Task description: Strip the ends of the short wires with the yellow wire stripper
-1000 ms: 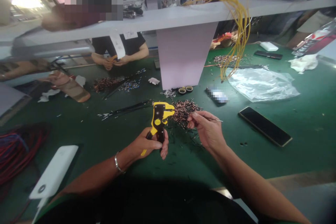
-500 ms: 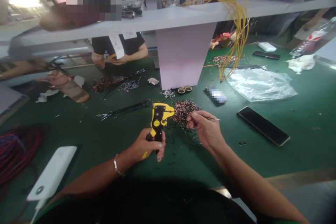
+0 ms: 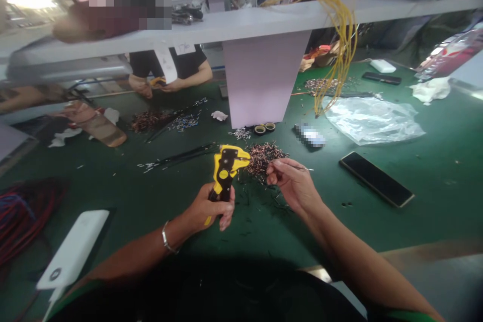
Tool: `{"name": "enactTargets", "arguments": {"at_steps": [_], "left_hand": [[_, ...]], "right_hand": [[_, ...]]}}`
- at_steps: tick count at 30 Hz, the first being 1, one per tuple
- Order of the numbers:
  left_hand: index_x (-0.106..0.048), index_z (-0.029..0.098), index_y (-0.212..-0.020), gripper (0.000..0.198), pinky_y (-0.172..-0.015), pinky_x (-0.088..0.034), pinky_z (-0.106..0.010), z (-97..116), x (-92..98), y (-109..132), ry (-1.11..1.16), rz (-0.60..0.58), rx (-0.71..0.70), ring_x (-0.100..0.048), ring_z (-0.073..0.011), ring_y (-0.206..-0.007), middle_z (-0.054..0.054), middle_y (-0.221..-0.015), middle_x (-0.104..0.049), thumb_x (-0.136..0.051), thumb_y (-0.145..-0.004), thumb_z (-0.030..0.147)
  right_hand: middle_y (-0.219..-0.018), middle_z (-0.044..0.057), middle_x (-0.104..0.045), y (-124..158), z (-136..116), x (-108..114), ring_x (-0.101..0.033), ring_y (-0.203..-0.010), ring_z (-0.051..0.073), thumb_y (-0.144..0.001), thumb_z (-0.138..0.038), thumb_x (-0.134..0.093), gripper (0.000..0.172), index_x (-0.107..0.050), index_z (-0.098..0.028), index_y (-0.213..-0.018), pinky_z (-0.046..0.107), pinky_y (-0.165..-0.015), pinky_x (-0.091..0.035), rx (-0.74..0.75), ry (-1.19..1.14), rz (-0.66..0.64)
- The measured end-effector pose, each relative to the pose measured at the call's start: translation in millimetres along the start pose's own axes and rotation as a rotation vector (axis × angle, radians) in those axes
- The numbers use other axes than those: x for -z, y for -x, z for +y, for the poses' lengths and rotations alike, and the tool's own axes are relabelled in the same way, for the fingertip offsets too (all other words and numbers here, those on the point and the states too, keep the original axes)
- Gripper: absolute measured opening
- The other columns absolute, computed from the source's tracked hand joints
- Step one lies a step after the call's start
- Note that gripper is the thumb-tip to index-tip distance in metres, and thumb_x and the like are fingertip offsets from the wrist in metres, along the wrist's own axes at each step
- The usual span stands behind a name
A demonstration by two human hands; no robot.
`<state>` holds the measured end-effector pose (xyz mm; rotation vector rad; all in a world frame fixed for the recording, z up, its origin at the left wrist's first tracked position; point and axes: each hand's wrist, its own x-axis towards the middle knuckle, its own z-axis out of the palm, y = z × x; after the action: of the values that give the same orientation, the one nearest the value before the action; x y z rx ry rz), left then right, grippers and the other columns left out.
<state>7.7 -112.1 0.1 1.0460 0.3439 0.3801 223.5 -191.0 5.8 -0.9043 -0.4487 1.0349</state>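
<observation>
My left hand (image 3: 215, 210) is wrapped round the handles of a yellow and black wire stripper (image 3: 226, 173), whose jaws point right. Just right of the jaws, my right hand (image 3: 292, 181) pinches a short thin wire (image 3: 304, 168) between thumb and fingertips, its end sticking out to the right. Behind the fingers lies a pile of short copper-ended wire pieces (image 3: 264, 156). Small black scraps (image 3: 247, 196) are scattered between the hands. Longer black wires (image 3: 181, 155) with pale ends lie to the left of the tool.
A dark phone (image 3: 376, 179) and clear plastic bag (image 3: 373, 121) lie right. White power bank (image 3: 73, 249) and red cable coil (image 3: 26, 216) are left. Tape rolls (image 3: 264, 128) sit by the shelf post (image 3: 264, 80). Yellow wires (image 3: 345, 30) hang overhead. Another person's hands (image 3: 162, 85) hold a tool opposite.
The wire stripper's handles and jaws appear more closed together or slightly tilted, exactly which I cannot tell. Both hands keep their grips, and the whole view has shifted slightly.
</observation>
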Motion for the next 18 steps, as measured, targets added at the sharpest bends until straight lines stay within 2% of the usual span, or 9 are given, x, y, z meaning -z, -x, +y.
{"name": "enactTargets", "arguments": {"at_steps": [5,11,14,18], "left_hand": [[-0.061,0.012,-0.091,0.024,-0.047,-0.051,-0.028,6.1,-2.9,-3.2,0.02,-0.048,-0.06,-0.056,-0.0115,-0.049,0.0,-0.066,-0.061,-0.075,-0.072,0.015],[-0.061,0.013,-0.096,0.028,-0.055,-0.054,-0.031,10.7,11.7,-9.6,-0.003,0.073,-0.137,-0.059,-0.0123,-0.057,-0.001,-0.076,-0.062,-0.072,-0.071,0.009],[-0.06,0.012,-0.096,0.027,-0.054,-0.054,-0.032,11.9,18.8,-13.9,-0.013,0.121,-0.189,-0.059,-0.0126,-0.057,-0.002,-0.078,-0.062,-0.072,-0.072,0.011],[-0.06,0.011,-0.093,0.026,-0.053,-0.054,-0.033,12.4,19.6,-17.0,-0.028,0.175,-0.182,-0.06,-0.0133,-0.056,-0.002,-0.076,-0.062,-0.075,-0.072,0.014]], "right_hand": [[-0.063,0.002,-0.071,-2.2,-1.9,3.1,-0.056,-0.047,0.011,-0.068,-0.023,-0.08,0.009,-0.073,-0.017,-0.068,0.026,-0.049,-0.048,0.025,0.008,0.042],[-0.06,0.002,-0.07,0.9,-2.7,1.6,-0.057,-0.046,0.012,-0.07,-0.021,-0.077,0.007,-0.072,-0.018,-0.065,0.027,-0.047,-0.045,0.082,0.078,0.043],[-0.058,0.002,-0.069,5.4,-0.9,-1.0,-0.057,-0.046,0.012,-0.07,-0.022,-0.077,0.01,-0.072,-0.018,-0.063,0.028,-0.047,-0.045,0.075,0.166,0.003],[-0.058,0.003,-0.069,10.6,4.2,-3.4,-0.057,-0.045,0.012,-0.069,-0.023,-0.078,0.011,-0.072,-0.017,-0.063,0.028,-0.047,-0.045,0.029,0.278,-0.066]]}}
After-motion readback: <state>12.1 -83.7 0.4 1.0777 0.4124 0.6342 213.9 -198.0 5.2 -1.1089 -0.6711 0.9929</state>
